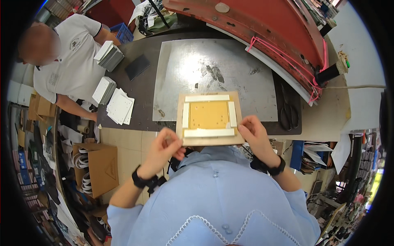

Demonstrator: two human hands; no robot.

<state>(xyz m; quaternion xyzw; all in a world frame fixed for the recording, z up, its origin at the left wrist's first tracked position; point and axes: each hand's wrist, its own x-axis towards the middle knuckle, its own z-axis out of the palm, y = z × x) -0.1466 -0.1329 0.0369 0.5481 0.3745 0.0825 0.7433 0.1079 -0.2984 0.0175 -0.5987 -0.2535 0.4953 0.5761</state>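
Note:
A flat wooden cutting die (pixel 208 115) lies over the near edge of the metal plate (pixel 180 57), its front part reaching past the table toward me. Four cream strips frame its yellow, hole-dotted middle. At the die's near left corner is my left hand (pixel 164 148), its thumb and fingers curled closed on the edge. My right hand (pixel 257 137) pinches the right edge near the front corner. Both wrists wear black bands.
A red machine arm (pixel 262 24) with pink cord slants over the back right. Scissors (pixel 289 116) lie on the dark table's right. Toward the left stand stacks of white cards (pixel 104 91) and a dark block (pixel 138 67). A person (pixel 78 53) is at the left, beside the table.

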